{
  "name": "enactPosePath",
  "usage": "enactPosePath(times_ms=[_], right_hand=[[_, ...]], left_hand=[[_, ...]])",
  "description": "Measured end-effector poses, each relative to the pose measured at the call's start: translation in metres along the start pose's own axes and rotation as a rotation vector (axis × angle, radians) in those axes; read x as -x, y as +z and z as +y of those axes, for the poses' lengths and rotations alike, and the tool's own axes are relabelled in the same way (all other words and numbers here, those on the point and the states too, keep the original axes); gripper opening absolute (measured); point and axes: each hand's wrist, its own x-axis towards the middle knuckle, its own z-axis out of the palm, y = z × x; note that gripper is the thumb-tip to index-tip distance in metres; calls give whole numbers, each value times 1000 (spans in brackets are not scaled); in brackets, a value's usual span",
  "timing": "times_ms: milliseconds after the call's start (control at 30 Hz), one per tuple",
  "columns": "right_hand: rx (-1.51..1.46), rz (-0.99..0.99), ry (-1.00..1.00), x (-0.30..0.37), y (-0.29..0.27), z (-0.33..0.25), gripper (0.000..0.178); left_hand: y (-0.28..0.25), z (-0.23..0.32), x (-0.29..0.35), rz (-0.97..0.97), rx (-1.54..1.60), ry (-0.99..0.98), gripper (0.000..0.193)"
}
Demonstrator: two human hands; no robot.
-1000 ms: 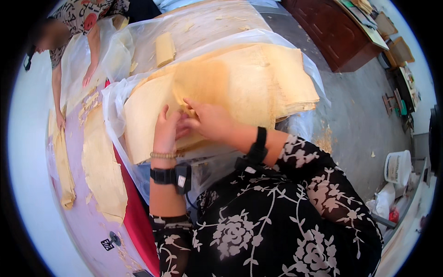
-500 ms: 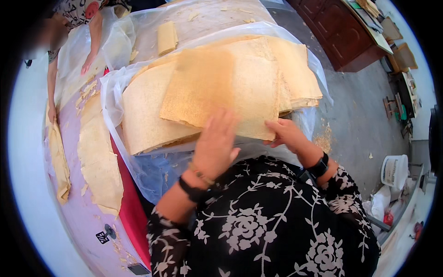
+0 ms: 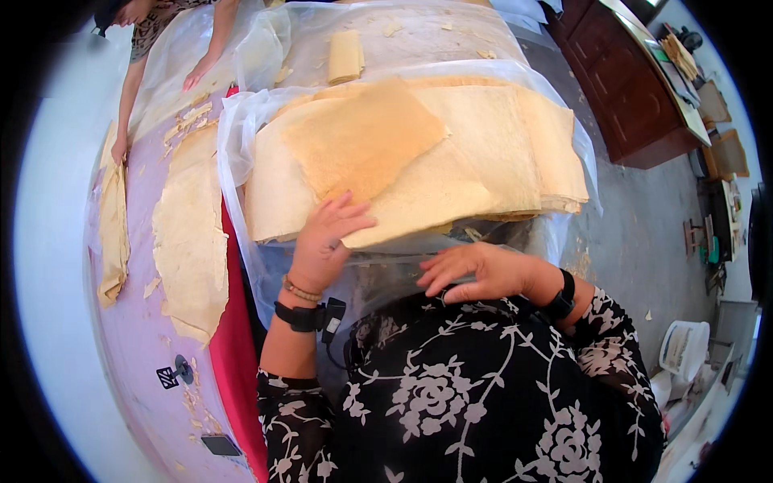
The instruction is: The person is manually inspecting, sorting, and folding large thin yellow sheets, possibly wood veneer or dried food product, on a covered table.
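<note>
A stack of thin pale-yellow sheets (image 3: 270, 189) lies on clear plastic before me. On top, a darker tan sheet (image 3: 362, 137) rests askew over a paler sheet (image 3: 427, 205), whose near edge slants up to the right. My left hand (image 3: 326, 240) is at the near left corner of these two sheets, fingers spread, fingertips against the tan one. Whether its thumb touches the pale corner I cannot tell. In front of my body, below the stack's near edge, my right hand (image 3: 475, 272) hovers with loosely stretched fingers and nothing in them.
Left, a lilac table (image 3: 137, 354) bears a loose sheet (image 3: 193, 241), scraps and a small black stand (image 3: 181, 372). Another person's hand (image 3: 119, 151) touches a long folded sheet (image 3: 113, 233). A folded bundle (image 3: 345, 56) lies beyond the stack; a brown cabinet (image 3: 616, 80) stands right.
My right hand has let go of the pale sheet's near right corner and drawn back. My left hand has moved to the left corner. The tan sheet has turned, and the view has shifted.
</note>
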Motion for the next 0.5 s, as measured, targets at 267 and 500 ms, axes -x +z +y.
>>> enactPosePath(times_ms=[267, 500], right_hand=[[279, 894, 27, -18, -96, 18, 29], [223, 416, 121, -58, -121, 62, 37]], left_hand=[[-2, -8, 22, 146, 720, -438, 26], [-19, -17, -1, 5, 410, -677, 28]])
